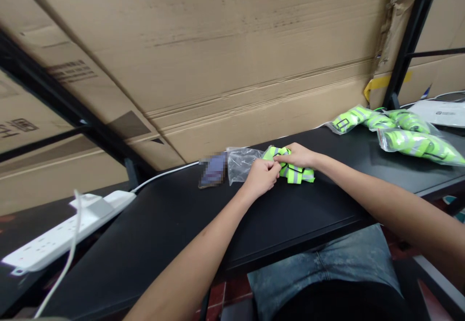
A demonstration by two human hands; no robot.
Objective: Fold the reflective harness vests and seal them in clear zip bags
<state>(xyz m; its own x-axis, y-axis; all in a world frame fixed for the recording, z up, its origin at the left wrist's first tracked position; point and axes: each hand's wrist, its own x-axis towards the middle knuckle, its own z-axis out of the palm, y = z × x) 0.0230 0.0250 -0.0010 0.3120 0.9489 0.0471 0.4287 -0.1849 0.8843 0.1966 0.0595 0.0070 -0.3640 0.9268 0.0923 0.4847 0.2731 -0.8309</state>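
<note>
2 hands: I see my L hand [262, 175] pinch the strap [294, 175], R hand [300, 156] grip its top, on the table [290, 214] by the bag [240, 163]. Looks light, soft, prob. bendy; best hold its middle.

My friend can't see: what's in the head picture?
A person's left hand and right hand grip neon green strapping on a black table, a clear bag beside it. More bagged green strapping lies right, a white power strip left.

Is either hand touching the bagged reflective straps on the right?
No, the left hand and right hand are both on a separate reflective strap.
</note>
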